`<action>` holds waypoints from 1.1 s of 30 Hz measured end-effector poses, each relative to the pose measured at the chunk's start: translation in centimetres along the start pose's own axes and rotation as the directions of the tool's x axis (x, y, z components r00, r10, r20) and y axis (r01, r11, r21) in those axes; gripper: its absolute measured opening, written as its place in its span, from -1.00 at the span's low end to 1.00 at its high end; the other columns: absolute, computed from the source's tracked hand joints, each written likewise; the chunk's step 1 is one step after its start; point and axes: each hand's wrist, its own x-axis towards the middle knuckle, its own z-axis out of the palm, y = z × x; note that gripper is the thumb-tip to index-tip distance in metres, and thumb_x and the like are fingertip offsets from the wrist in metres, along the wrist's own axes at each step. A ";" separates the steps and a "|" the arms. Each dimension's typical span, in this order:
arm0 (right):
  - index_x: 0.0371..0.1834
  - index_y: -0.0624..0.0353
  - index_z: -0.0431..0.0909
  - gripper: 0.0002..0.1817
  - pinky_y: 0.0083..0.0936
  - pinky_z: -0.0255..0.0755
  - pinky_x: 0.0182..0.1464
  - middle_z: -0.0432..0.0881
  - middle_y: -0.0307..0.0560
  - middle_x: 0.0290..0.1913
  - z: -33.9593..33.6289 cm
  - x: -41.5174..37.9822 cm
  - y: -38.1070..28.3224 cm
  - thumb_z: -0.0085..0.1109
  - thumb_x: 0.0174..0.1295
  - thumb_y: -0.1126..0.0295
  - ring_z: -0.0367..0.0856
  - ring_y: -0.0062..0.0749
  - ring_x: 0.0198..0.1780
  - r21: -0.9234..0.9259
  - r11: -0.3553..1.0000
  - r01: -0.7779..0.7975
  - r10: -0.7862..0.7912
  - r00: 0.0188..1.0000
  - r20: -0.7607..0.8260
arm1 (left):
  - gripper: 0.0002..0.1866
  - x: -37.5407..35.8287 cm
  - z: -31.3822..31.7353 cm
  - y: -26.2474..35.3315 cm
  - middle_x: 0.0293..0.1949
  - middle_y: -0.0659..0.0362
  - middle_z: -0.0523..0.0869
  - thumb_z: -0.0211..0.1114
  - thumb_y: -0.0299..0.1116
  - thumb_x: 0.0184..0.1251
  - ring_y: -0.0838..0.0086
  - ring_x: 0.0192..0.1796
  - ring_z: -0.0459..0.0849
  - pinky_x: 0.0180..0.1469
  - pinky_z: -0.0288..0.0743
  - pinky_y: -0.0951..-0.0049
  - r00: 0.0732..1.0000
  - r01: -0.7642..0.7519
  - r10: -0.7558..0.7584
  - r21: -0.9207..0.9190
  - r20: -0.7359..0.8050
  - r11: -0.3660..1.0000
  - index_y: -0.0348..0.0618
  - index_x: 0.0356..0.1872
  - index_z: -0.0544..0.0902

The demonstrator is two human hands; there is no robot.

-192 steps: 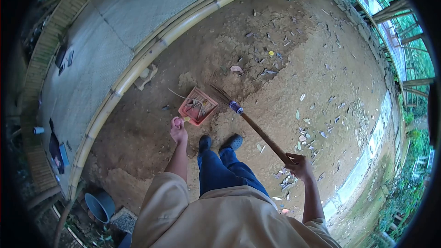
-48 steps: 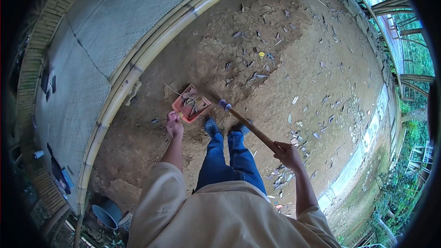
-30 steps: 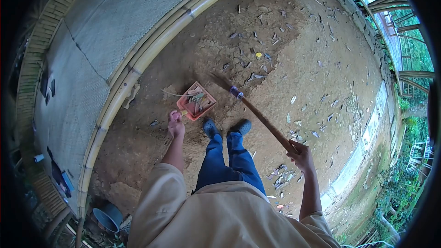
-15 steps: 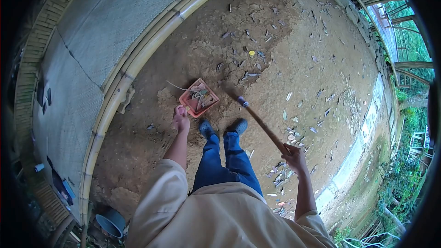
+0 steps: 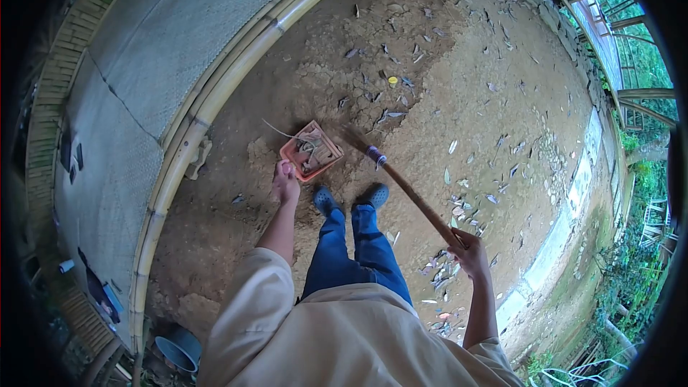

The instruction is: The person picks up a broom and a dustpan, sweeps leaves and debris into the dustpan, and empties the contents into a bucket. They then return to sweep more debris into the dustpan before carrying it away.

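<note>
My left hand is closed round the handle of an orange dustpan, which sits low over the dirt just ahead of my feet. Dry leaves and a long thin stem lie in the pan, the stem sticking out past its left rim. In my right hand is the wooden stick of a broom, fingers wrapped round its upper end. The broom slants forward and left, and its dark bristles come down on the soil close to the right side of the dustpan.
A bamboo rail edges a woven mat platform on my left. Scattered dry leaves and a yellow leaf lie on the dirt ground. A grey bucket stands at lower left, a pale stone strip at right.
The broom's bristles, blurred before, are now sharper and slightly further left, nearer the dustpan. My right hand has shifted a little right and down. Both hands keep their hold.
</note>
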 end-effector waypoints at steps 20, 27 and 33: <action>0.21 0.14 0.59 -0.40 -0.36 0.57 -0.20 0.76 0.10 -0.14 0.7 0.3 -0.6 0.38 -0.01 0.43 0.75 -0.26 -0.26 -0.239 0.970 -0.047 0.062 0.997 0.054 | -0.65 -1.2 -1.4 -1.2 -0.13 0.06 0.68 0.30 -0.53 0.24 0.14 -0.06 0.67 -0.04 0.53 0.17 0.981 -0.167 0.157 0.083 0.109 0.983 0.00 0.03 0.52; 0.19 0.20 0.61 -0.45 -0.51 0.43 -0.43 0.72 -0.06 -0.39 0.0 -2.0 -2.4 0.35 0.02 0.52 0.55 -0.57 -0.54 -0.055 0.994 -0.097 0.106 0.978 0.179 | -0.65 -1.7 -0.4 -2.4 -0.09 0.04 0.68 0.31 -0.51 0.26 0.11 -0.02 0.67 -0.02 0.52 0.16 0.986 -0.123 0.118 0.028 0.117 0.992 -0.01 0.06 0.52; 0.18 0.26 0.60 -0.45 -0.53 0.42 -0.44 0.72 -0.11 -0.37 -0.3 -2.4 -3.4 0.36 0.01 0.53 0.54 -0.61 -0.52 0.045 0.997 -0.056 0.050 0.989 0.139 | -0.66 -1.1 -0.9 -1.1 -0.07 0.03 0.68 0.29 -0.55 0.26 0.12 -0.01 0.67 0.00 0.53 0.18 0.990 -0.072 0.077 -0.049 0.117 0.996 -0.04 0.04 0.53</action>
